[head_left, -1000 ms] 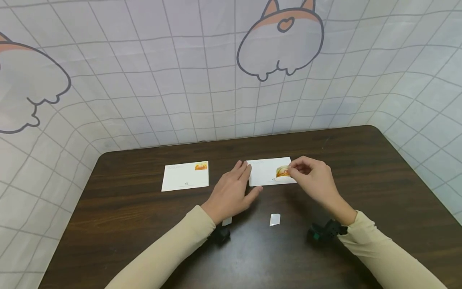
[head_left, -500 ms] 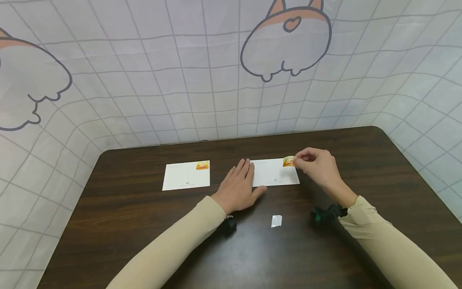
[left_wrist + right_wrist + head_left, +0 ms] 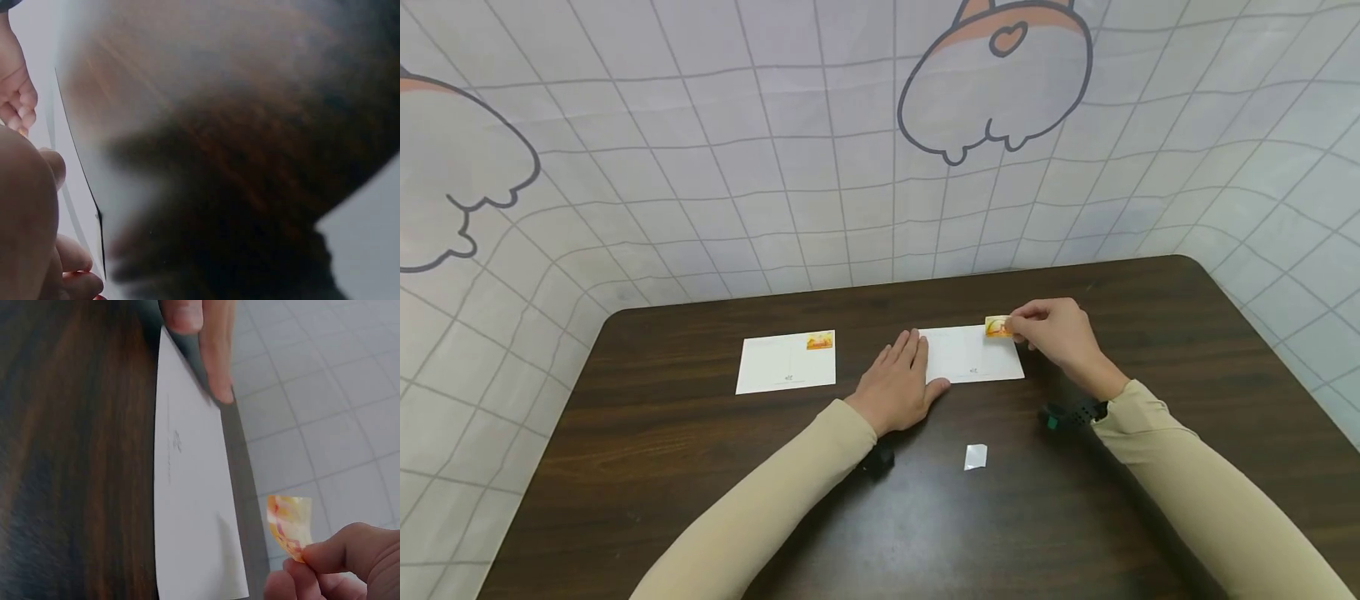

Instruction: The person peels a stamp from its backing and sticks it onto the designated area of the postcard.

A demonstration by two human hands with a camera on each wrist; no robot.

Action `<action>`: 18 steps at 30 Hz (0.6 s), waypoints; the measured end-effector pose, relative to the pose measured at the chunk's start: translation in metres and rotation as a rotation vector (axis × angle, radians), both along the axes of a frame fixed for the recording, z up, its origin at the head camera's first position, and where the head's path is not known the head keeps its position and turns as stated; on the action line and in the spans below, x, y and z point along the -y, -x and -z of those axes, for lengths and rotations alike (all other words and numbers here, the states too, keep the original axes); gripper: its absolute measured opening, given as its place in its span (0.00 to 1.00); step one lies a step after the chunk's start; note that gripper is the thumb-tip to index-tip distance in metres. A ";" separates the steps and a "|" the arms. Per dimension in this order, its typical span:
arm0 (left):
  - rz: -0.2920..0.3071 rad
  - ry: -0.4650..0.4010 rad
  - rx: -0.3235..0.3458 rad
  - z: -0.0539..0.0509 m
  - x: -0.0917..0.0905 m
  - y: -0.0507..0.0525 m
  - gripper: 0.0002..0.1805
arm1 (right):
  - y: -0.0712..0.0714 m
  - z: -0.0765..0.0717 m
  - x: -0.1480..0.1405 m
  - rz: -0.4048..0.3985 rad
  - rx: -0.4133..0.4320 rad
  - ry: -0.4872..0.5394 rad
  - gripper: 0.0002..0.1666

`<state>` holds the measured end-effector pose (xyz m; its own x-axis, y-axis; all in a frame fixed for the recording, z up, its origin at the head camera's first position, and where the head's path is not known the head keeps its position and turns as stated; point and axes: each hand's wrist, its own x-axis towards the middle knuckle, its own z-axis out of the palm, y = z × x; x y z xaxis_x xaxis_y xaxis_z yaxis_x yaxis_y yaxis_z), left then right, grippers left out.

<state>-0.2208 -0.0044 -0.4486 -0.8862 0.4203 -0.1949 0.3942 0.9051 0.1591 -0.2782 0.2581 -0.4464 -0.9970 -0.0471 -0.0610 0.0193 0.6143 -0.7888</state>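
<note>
My right hand [image 3: 1060, 333] pinches a small yellow-orange stamp [image 3: 997, 326] between thumb and fingertips. It hovers at the far right corner of a white postcard [image 3: 966, 358]. In the right wrist view the stamp [image 3: 290, 525] curls slightly and is held apart from the postcard [image 3: 194, 481]. My left hand [image 3: 895, 383] lies with straight fingers at the left edge of that postcard, touching it. Only part of the left hand [image 3: 28, 212] shows in the left wrist view, with the right hand [image 3: 15, 81] beyond.
Another postcard [image 3: 786, 367] lies to the left, bearing a similar stamp [image 3: 820, 341] at its upper right corner. A small white paper scrap [image 3: 976, 457] sits nearer on the dark wooden table [image 3: 647, 433]. Behind the table hangs a white gridded cloth [image 3: 790, 167].
My right hand has carried the stamp from over the postcard's lower right area away to its far right corner. My left hand has shifted slightly right, and a scrap near that wrist no longer shows.
</note>
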 end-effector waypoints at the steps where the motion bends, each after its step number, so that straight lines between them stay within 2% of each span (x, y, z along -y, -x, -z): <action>1: 0.000 -0.002 0.000 0.000 0.000 0.001 0.42 | 0.002 0.000 -0.001 -0.003 0.010 0.002 0.18; 11: 0.025 0.004 0.003 0.003 -0.002 0.002 0.40 | 0.014 0.005 -0.007 -0.035 0.113 0.016 0.21; 18: 0.028 0.012 -0.012 0.004 -0.003 0.000 0.38 | 0.018 0.003 -0.006 -0.048 0.137 -0.009 0.21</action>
<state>-0.2207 -0.0014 -0.4522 -0.8765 0.4426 -0.1895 0.4213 0.8956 0.1431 -0.2963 0.2641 -0.4498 -0.9760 -0.0931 -0.1971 0.0971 0.6240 -0.7754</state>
